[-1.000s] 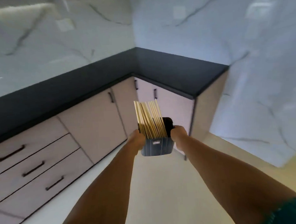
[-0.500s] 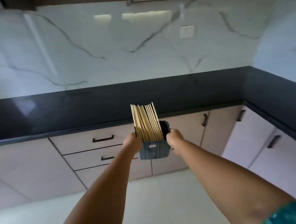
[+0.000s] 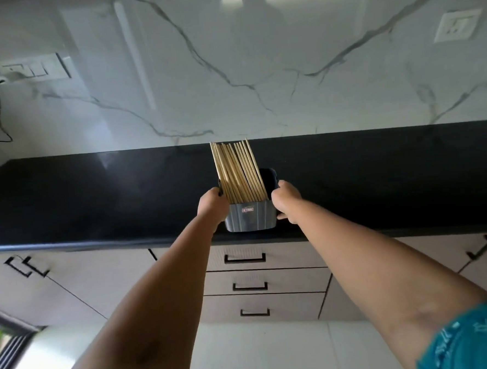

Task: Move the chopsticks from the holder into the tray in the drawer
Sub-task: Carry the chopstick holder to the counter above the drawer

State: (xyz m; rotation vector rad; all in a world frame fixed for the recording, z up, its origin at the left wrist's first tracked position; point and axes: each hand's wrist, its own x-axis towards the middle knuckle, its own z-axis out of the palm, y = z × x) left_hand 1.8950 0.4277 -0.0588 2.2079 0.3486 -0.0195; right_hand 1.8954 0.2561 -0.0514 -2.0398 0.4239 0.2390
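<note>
Gripping from both sides, we are holding the grey holder over the black countertop's front edge: our left hand is curling around its left wall, our right hand around its right. Wooden chopsticks are standing inside it, leaning leftward. Closed drawers are sitting directly below.

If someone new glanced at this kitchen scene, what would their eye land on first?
First, the pale chopsticks fanned upright in a grey holder, centre frame, gripped by the left hand and right hand at the black countertop's front edge. Next, the veined marble wall behind, and three closed drawers stacked directly below.
</note>
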